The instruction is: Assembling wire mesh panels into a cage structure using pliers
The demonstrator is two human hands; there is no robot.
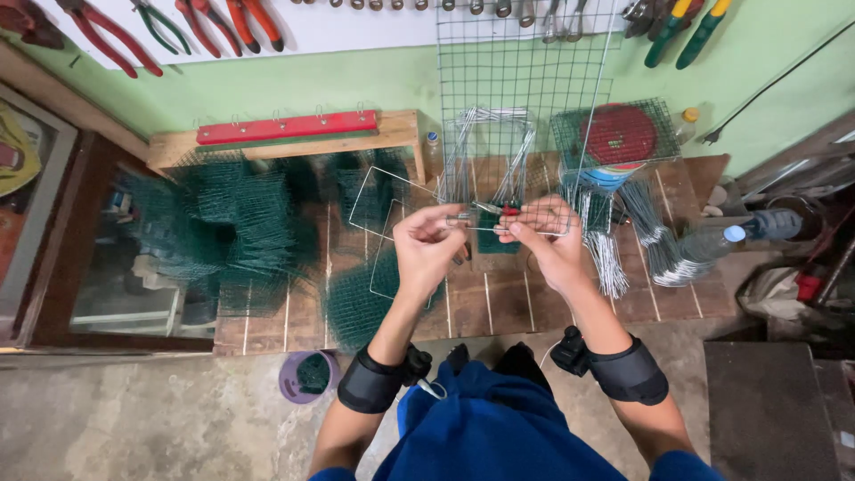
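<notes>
My left hand (429, 242) and my right hand (545, 236) are raised together over a low wooden bench (499, 303). Between them they hold a thin bent wire frame (463, 218). My left hand pinches the wire at its left part. My right hand grips a small red-handled tool (499, 210) against the wire. A small green mesh piece (490, 240) lies just under the hands. Both wrists wear black bands.
Piles of green wire mesh (232, 223) cover the bench's left side. Bundles of bent silver wire (659, 245) lie at right, next to a mesh cage over a red disc (616, 134). A tall wire grid (521, 80) leans on the wall. Pliers hang above. A purple cup (307, 374) stands on the floor.
</notes>
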